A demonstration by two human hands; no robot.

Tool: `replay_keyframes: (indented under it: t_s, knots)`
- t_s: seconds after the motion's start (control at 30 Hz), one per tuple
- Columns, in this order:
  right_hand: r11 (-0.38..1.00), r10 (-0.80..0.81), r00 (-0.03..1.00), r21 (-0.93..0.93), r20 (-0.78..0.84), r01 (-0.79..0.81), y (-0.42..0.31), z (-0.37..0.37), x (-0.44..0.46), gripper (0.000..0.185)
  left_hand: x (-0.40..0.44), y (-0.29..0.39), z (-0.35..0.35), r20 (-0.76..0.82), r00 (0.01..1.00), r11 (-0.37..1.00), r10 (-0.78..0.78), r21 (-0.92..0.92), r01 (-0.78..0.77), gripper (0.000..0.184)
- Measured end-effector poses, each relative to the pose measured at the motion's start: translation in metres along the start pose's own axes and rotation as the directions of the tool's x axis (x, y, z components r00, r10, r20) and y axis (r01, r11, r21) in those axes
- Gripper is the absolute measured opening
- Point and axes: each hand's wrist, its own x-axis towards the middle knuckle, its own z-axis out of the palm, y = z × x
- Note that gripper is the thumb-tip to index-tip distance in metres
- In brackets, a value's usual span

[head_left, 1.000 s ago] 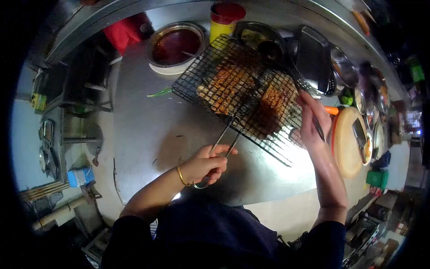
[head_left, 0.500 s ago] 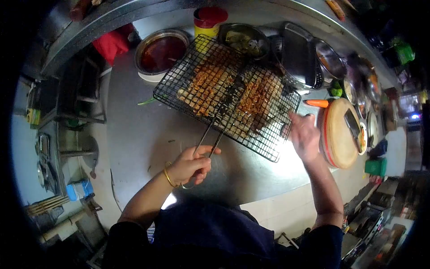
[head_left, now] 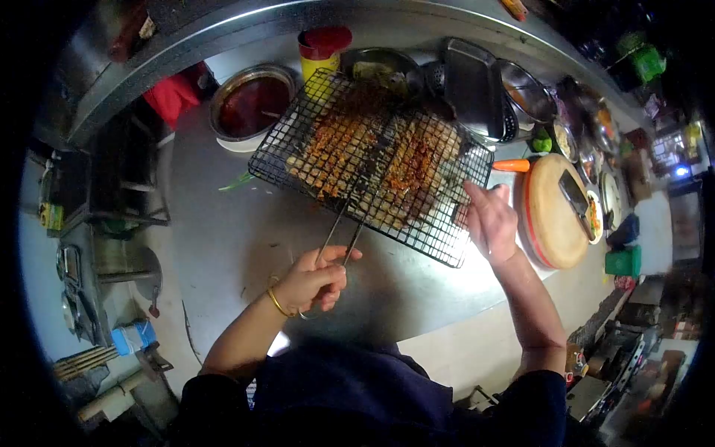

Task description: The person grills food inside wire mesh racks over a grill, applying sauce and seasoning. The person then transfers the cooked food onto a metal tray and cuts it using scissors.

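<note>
My left hand (head_left: 319,279) is closed around the wire handle of a black grill basket (head_left: 454,249), which it holds tilted above the steel table. Two flattened browned pieces of food lie side by side inside the mesh, a left piece (head_left: 335,149) and a right piece (head_left: 414,160), both coated in reddish-brown seasoning. At the basket's right edge is my right hand (head_left: 493,223), its fingers bent against the wire rim. The fingertips partly overlap the mesh, so their exact hold is hard to see.
Behind the basket stand a pot of red sauce (head_left: 253,104), a yellow tub with a red lid (head_left: 320,52), a metal bowl (head_left: 387,63) and a dark tray (head_left: 473,86). On the right, a round chopping board (head_left: 547,216) bears a cleaver (head_left: 575,195), beside an orange-handled tool (head_left: 511,165).
The basket has shifted slightly left in view, along with the surroundings. My right hand, blurred before, is now steadier at the basket's right rim. My left hand keeps its hold.
</note>
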Motion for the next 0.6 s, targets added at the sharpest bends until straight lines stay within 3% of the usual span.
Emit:
replay_keyframes:
  t_s: [0.03, 0.1, 0.17, 0.23, 0.3, 0.4, 0.43, 0.5, 0.6]
  knots:
    - [0.999, 0.039, 0.999, 0.012, 0.001, -0.039, 0.001, -0.006, 0.011, 0.034, -0.002, 0.001, 0.001, -0.005, 1.000, 1.000, 0.003, -0.003, -0.003, 0.037]
    - [0.994, -0.096, 0.993, -0.067, -0.074, 0.091, -0.013, -0.007, 0.010, 0.033, -0.002, -0.002, 0.001, -0.030, 1.000, 1.000, 0.009, 0.007, -0.009, 0.037]
    - [0.995, -0.065, 0.995, -0.085, -0.081, 0.058, -0.017, 0.001, -0.006, 0.029, 0.001, -0.007, -0.002, -0.026, 0.999, 1.000, 0.023, 0.011, -0.023, 0.037]
    - [0.993, 0.119, 0.992, 0.015, -0.043, -0.119, -0.003, 0.020, -0.031, 0.027, 0.003, -0.010, -0.003, 0.002, 0.999, 0.999, 0.044, 0.010, -0.044, 0.037]
    - [0.964, 0.185, 0.983, 0.196, -0.008, -0.180, 0.010, 0.013, -0.029, 0.029, 0.004, -0.005, 0.000, -0.015, 0.999, 0.999, 0.045, -0.011, -0.045, 0.038]
    - [0.987, 0.024, 0.999, 0.158, 0.029, -0.028, -0.017, -0.001, -0.052, 0.027, 0.008, -0.005, 0.002, -0.048, 0.996, 0.997, 0.076, 0.021, -0.075, 0.038]
    - [0.985, -0.169, 0.985, 0.022, 0.041, 0.168, -0.036, -0.022, -0.049, 0.026, 0.011, -0.008, 0.002, -0.057, 0.994, 0.995, 0.089, 0.041, -0.086, 0.039]
    - [0.987, -0.136, 0.973, 0.107, 0.188, 0.117, -0.063, -0.051, -0.062, 0.025, 0.018, -0.014, 0.001, -0.055, 0.991, 0.993, 0.119, 0.010, -0.119, 0.039]
    - [0.979, -0.116, 0.979, 0.184, 0.166, 0.084, -0.072, -0.077, -0.065, 0.028, 0.015, -0.008, 0.012, -0.053, 0.991, 0.992, 0.120, -0.029, -0.122, 0.039]
